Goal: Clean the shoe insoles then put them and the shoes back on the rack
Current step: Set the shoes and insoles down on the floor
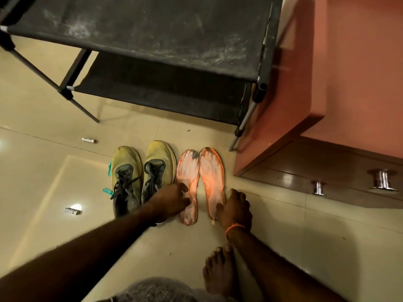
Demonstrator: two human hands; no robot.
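Insoles first: two orange ones lie side by side on the tile floor at centre frame, toes touching at the top, both dusted with white stuff. Left insole (188,182) has the left hand (172,202) on its heel half, fingers spread and fairly straight, pressing or touching it rather than gripping. Right insole (212,177) has the right hand (236,209) at its heel, thumb on top of it and fingers curled down at its outer edge (looks like a pinch). Just left of the insoles sit two yellow-green shoes (144,177) with grey laces, toes pointing up-frame. The black rack (152,35) fills the upper half, its top shelf dusty. Two batteries (89,140) lie on the floor at left, and a bare foot (219,273) shows at the bottom.
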